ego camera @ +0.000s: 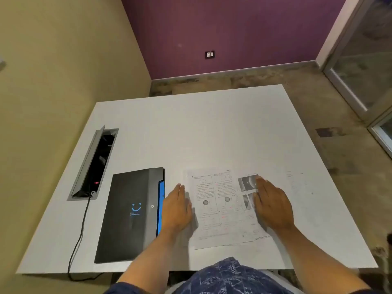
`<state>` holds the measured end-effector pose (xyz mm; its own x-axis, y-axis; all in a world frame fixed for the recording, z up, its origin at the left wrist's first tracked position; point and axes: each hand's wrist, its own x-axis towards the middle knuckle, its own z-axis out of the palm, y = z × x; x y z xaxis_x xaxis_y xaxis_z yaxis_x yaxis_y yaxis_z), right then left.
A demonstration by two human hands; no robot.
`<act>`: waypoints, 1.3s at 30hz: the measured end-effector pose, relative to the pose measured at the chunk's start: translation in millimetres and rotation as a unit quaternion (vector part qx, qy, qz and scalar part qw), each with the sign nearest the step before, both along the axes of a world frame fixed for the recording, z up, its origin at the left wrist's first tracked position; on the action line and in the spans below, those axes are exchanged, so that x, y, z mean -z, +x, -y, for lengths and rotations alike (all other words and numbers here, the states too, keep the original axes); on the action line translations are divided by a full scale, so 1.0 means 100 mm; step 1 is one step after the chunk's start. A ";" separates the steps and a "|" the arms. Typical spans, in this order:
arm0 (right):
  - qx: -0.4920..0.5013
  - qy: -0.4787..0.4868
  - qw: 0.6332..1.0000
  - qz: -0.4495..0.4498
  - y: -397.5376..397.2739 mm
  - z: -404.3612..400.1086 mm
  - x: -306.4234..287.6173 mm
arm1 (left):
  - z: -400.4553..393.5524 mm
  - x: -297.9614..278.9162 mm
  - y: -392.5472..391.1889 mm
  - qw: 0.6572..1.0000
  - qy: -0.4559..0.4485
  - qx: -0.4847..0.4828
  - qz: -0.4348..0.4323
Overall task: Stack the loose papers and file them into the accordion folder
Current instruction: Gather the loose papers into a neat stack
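On the smooth white tabletop [212, 128], thin printed papers [216, 209] lie flat, overlapping, between both hands. Left hand [177, 209] flat at their left edge, right hand [273, 206] flat on top; fingers straight, together, clamping nothing. Matte black rectangular folder [129, 213], blue-edged, lies closed just left.

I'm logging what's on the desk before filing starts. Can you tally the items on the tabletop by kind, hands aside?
Accordion folder, black, closed, at the left: 1
Printed paper sheets: at least 3, a two-column sheet, a photo sheet under it, a faint sheet at the right
Cable box set into the desk, lid up: 1
Black cable: 1
Total: at least 6
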<state>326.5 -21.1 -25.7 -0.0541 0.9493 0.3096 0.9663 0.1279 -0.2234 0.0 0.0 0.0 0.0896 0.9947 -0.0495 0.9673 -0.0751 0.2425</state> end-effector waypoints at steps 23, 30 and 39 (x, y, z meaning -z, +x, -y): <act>0.099 -0.280 0.950 -0.097 -0.37 0.09 -0.04 | 0.06 0.37 0.42 0.944 -0.250 -0.214 -0.013; 0.364 -0.312 0.874 -0.080 0.11 0.08 0.03 | 0.04 0.35 0.48 0.939 -0.271 -0.200 0.064; 0.292 -0.346 0.869 -0.200 0.05 -0.03 0.00 | 0.07 0.21 0.57 0.949 -0.222 -0.196 0.112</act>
<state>331.8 -18.4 -25.6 0.4802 0.7456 -0.4621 0.6492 -0.6563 -0.3845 57.0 -6.9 -20.8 -0.2242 0.8392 -0.4955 0.8204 0.4369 0.3688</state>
